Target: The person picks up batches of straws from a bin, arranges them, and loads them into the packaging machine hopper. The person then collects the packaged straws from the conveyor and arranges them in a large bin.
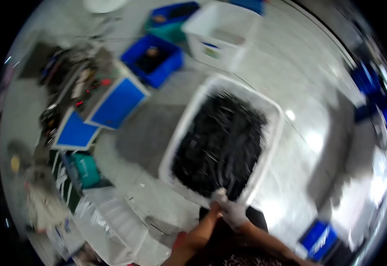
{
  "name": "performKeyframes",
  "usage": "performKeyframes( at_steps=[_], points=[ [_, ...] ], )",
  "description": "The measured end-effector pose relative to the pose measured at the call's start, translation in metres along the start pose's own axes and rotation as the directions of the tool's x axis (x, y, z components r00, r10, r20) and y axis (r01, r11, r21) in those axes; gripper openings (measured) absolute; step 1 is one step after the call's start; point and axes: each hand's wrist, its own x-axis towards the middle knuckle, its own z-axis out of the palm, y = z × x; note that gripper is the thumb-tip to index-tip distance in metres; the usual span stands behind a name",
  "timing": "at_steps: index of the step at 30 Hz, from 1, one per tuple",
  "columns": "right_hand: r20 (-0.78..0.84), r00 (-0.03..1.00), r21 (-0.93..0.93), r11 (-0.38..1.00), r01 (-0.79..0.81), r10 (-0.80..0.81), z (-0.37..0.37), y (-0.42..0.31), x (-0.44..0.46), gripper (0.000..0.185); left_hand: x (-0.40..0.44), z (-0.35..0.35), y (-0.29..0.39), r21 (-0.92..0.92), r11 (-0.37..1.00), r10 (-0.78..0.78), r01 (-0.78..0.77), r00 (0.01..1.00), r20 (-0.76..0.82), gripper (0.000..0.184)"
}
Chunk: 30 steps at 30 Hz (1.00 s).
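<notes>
Holding my gloved hands [235,215] together at the near edge of the white bin [272,126], I should handle the black strips [220,137] gently, but I cannot tell what I grip.

Pale floor [306,80] bears white tubs [272,126]; blue bins [166,72].

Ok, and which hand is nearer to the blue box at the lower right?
Right. The right hand is to the left of the blue box; the left hand is farther left and slightly higher in view.
</notes>
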Motion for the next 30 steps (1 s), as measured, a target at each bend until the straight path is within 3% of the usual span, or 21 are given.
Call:
performKeyframes(
  at_steps=[1,2,4,5,6,7,8,10,11,12,13,15,17,19,21,22,23,24,27,29,30],
  points=[
    [0.002,1.0,0.063,0.998,0.001,-0.001,-0.009,0.004,0.003,0.023,0.011,0.0,0.005,-0.025,0.998,0.05,-0.053,0.994,-0.1,0.019],
    [0.044,0.968,0.091,0.964,-0.249,0.246,-0.005,0.018,0.012,0.021,0.023,0.002,0.01,-0.04,0.993,0.1,-0.11,0.975,-0.199,0.019],
    [-0.128,0.98,0.394,0.914,-0.091,0.152,0.003,0.058,0.033,0.028,0.025,0.003,0.059,-0.06,0.998,0.025,-0.023,0.999,0.043,0.031],
    [-0.03,0.98,0.653,0.747,-0.128,0.195,-0.001,0.078,0.042,0.031,0.019,0.013,0.085,-0.068,0.997,-0.018,0.033,0.978,0.209,0.039],
    [0.054,0.967,0.77,0.606,-0.2,0.25,-0.027,0.059,0.046,0.032,0.015,0.012,0.124,-0.35,0.871,-0.273,0.344,0.932,0.238,0.041],
    [0.151,0.942,0.853,0.441,-0.277,0.299,-0.056,0.038,0.044,0.033,0.014,0.01,0.154,-0.573,0.574,-0.47,0.585,0.808,0.354,0.043],
    [0.102,0.972,0.824,0.529,-0.202,0.212,-0.059,0.048,0.049,0.037,0.017,0.016,0.152,-0.499,0.714,-0.441,0.492,0.869,0.226,0.037],
    [0.183,0.983,0.823,0.542,-0.171,0.032,-0.054,0.077,0.063,0.035,0.032,0.029,0.111,-0.611,0.567,-0.363,0.553,0.833,0.416,0.032],
    [0.272,0.958,0.862,0.42,-0.283,0.087,-0.049,0.089,0.074,0.028,0.028,0.029,0.115,-0.654,0.479,-0.331,0.586,0.81,0.483,0.032],
    [0.273,0.954,0.839,0.455,-0.298,0.123,-0.058,0.09,0.086,0.024,0.063,0.046,0.036,-0.713,0.48,-0.225,0.511,0.857,0.463,0.033],
    [0.281,0.945,0.817,0.475,-0.327,0.167,-0.062,0.088,0.09,0.022,0.042,0.044,0.093,-0.668,0.477,-0.479,0.572,0.806,0.348,0.036],
    [0.332,0.938,0.88,0.324,-0.347,0.103,-0.058,0.107,0.108,0.018,0.011,0.041,0.115,-0.817,0.297,-0.407,0.494,0.839,0.36,0.041],
    [0.329,0.889,0.88,0.238,-0.411,0.318,-0.065,0.105,0.114,0.017,-0.001,0.037,0.173,-0.711,0.417,-0.512,0.566,0.793,0.331,0.042],
    [0.238,0.935,0.818,0.465,-0.339,0.263,-0.066,0.116,0.116,0.018,0.032,0.051,0.121,-0.735,0.45,-0.527,0.507,0.815,0.24,0.046],
    [-0.08,0.997,0.711,0.7,0.069,-0.017,-0.073,0.112,0.105,0.027,0.058,0.064,0.071,-0.678,0.606,-0.54,0.417,0.841,0.035,0.041],
    [-0.022,1.0,0.597,0.802,0.013,0.0,-0.121,0.072,0.084,0.033,0.064,0.068,0.067,-0.645,0.634,-0.521,0.427,0.852,0.052,0.039],
    [-0.007,0.999,0.406,0.913,-0.044,0.051,-0.08,0.111,0.089,0.04,0.07,0.073,0.063,-0.642,0.616,-0.51,0.457,0.852,0.118,0.037],
    [0.111,0.992,0.255,0.963,-0.089,0.062,-0.106,0.088,0.074,0.047,0.079,0.074,0.059,-0.658,0.561,-0.507,0.503,0.837,0.207,0.035],
    [0.038,0.999,0.232,0.973,0.003,-0.012,-0.082,0.108,0.082,0.047,0.108,0.077,0.038,-0.67,0.358,-0.517,0.65,0.736,0.437,0.03],
    [0.157,0.987,0.404,0.914,-0.038,-0.028,-0.07,0.119,0.091,0.044,0.1,0.071,0.063,-0.613,0.525,-0.584,0.59,0.774,0.245,0.043],
    [0.162,0.987,0.406,0.913,-0.048,-0.02,-0.073,0.117,0.091,0.044,0.089,0.073,0.139,-0.53,0.52,-0.699,0.67,0.69,0.187,0.056]
  ],
)
